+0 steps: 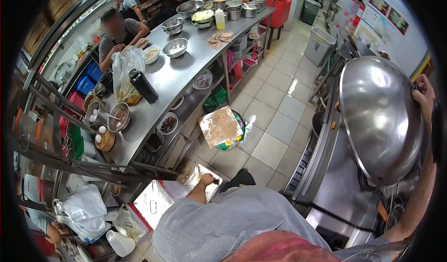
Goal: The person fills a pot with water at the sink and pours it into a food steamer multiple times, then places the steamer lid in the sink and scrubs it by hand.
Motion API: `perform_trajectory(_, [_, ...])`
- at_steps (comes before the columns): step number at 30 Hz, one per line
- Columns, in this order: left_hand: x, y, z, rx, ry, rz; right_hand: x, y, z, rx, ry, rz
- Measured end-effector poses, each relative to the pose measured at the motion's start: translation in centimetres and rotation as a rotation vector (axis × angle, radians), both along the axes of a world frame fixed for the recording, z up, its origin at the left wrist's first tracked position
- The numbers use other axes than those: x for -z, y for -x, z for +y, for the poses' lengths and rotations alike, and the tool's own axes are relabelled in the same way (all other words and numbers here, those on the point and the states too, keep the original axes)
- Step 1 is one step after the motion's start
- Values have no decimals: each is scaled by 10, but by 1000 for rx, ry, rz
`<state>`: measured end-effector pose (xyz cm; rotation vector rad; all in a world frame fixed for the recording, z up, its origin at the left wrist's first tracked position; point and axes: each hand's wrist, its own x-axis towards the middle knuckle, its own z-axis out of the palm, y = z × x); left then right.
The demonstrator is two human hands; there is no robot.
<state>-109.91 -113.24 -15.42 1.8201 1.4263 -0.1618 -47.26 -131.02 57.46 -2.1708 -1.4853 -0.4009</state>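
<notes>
At the right, my right hand (pixel 423 94) grips the handle on top of a big domed metal lid (pixel 379 117), which is tilted over the stove counter. My left hand (pixel 206 180) is low beside my body, its fingers closed by a metal tray (pixel 198 174); a small dark thing shows at the fingers, too small to name. Close to that tray lies a foil-like silver lid (pixel 153 204) with a handle. What is under the domed lid is mostly hidden.
A long steel table (pixel 172 82) carries bowls, a black bottle (pixel 143 86) and a plastic bag (pixel 128 75). A cardboard-topped bundle (pixel 221 127) sits on the tiled floor. Co-workers are behind the table, and another person's arm (pixel 53 232) shows at lower left.
</notes>
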Motion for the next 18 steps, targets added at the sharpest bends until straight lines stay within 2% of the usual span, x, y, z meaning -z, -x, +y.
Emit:
perform_trajectory(1, [1,-8,5,219,61,174,3,-21,22,-47,-15,4])
perform_trajectory(2, [1,-15,3,8,185,153,3,-34,45,-12,2,129])
perform_trajectory(3, [22,-16,5,162,40,157,1,-52,68,-18,-2,125])
perform_trajectory(4, [10,-27,7,1,161,112,-1,-73,89,-25,3,98])
perform_trajectory(5, [23,-34,24,400,9,170,-2,-94,110,-25,12,72])
perform_trajectory(7, [35,-60,55,180,195,161,-8,-125,148,-76,-62,118])
perform_trajectory(10, [30,-125,141,282,81,200,-24,-158,215,-29,60,115])
perform_trajectory(12, [10,-182,220,213,161,210,-26,-193,253,-160,-119,167])
perform_trajectory(13, [4,-207,257,186,59,60,-31,-223,270,-182,-63,189])
perform_trajectory(14, [-5,-234,291,66,58,-8,-34,-207,287,-150,-83,285])
perform_trajectory(15, [-20,-268,324,-47,56,-76,-28,-209,309,-221,-214,209])
perform_trajectory(16, [-38,-298,356,-1,-46,-111,-33,-232,322,-148,-207,183])
perform_trajectory(17, [-61,-328,384,45,-149,-157,-52,-187,339,55,-19,-196])
perform_trajectory(18, [-70,-356,407,-7,-123,-235,-49,-226,355,-132,-85,21])
